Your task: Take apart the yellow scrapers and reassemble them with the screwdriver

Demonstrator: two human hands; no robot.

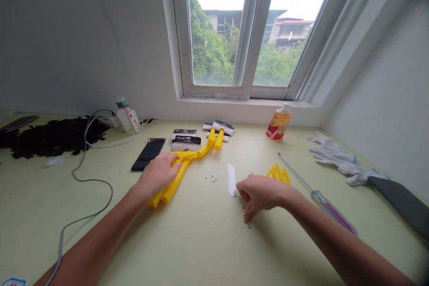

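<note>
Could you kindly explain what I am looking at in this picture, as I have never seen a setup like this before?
Certainly. There is no robot here: these are a person's two bare hands, seen by one camera worn on the head, looking forward and down at a pale table.

The left hand lies over some long yellow tubes. The right hand points its fingers down beside a small nut-like piece; whether it pinches anything is hidden.

Near it lie white strips and short yellow pieces, with a screwdriver and pale gloves further right. A dark phone lies left of some small packages, and a bottle stands below the window.
</note>
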